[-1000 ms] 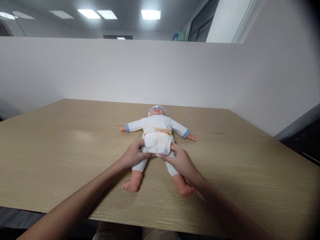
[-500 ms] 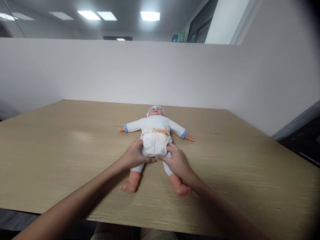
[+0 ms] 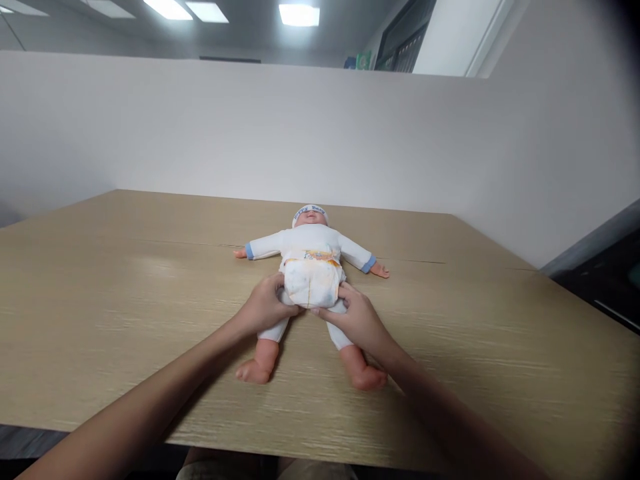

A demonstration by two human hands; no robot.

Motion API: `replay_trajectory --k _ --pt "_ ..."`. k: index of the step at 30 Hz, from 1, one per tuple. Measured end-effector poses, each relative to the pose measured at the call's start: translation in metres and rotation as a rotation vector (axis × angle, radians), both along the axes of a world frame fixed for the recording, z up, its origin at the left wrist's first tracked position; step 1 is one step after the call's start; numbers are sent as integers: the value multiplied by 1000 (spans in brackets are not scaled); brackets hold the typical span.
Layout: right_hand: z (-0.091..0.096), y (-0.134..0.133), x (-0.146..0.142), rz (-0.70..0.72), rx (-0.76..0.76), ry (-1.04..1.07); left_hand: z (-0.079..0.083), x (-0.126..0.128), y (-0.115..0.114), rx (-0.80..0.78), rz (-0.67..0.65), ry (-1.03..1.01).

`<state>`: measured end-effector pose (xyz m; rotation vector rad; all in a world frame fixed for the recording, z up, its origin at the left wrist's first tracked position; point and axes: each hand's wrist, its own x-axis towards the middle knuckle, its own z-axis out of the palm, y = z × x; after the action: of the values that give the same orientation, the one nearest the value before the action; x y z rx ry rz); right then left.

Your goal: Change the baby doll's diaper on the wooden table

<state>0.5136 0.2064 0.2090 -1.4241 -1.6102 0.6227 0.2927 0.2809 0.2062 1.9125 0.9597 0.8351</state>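
Observation:
A baby doll in a white outfit with blue cuffs lies on its back, arms spread, head away from me. Around its hips is a white diaper with an orange patterned waistband. My left hand is closed at the diaper's left leg edge, its thumb reaching under toward the crotch. On the other side my right hand pinches the right leg edge, fingers at the side and thumb low near the crotch. Some fingertips are hidden by the diaper and the thighs. The doll's bare feet point toward me.
The doll rests on a wide wooden table with a thin seam across it. A pale partition wall rises behind the far edge. At the right stands a dark object beside the table.
The view has tilted down slightly. My hands stay at the diaper's leg edges, with the right fingers shifted a little outward and the left thumb drawn back slightly from the middle.

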Motion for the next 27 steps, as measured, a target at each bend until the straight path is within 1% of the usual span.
replay_trajectory --k 3,5,9,11,14,17,20,24,27 --pt "-1 1 2 35 -40 110 5 -7 2 -62 -97 -62" --pt "-1 2 5 23 -94 144 8 -13 5 -127 -170 -89" --pt "1 5 12 -37 -218 157 13 -22 13 -343 -238 -152" --pt "3 6 15 7 -258 219 13 -24 16 -441 -275 -228" --pt "5 8 17 85 -260 345 12 -25 19 -509 -310 -302" --pt "4 10 19 110 -250 407 8 -25 19 -549 -312 -346" --pt "1 12 19 120 -234 385 2 -24 18 -562 -294 -389" --pt "-1 10 16 108 -185 352 -6 -20 17 -506 -171 -381" --pt "-2 -1 14 51 -161 345 -10 -20 12 -467 -105 -389"
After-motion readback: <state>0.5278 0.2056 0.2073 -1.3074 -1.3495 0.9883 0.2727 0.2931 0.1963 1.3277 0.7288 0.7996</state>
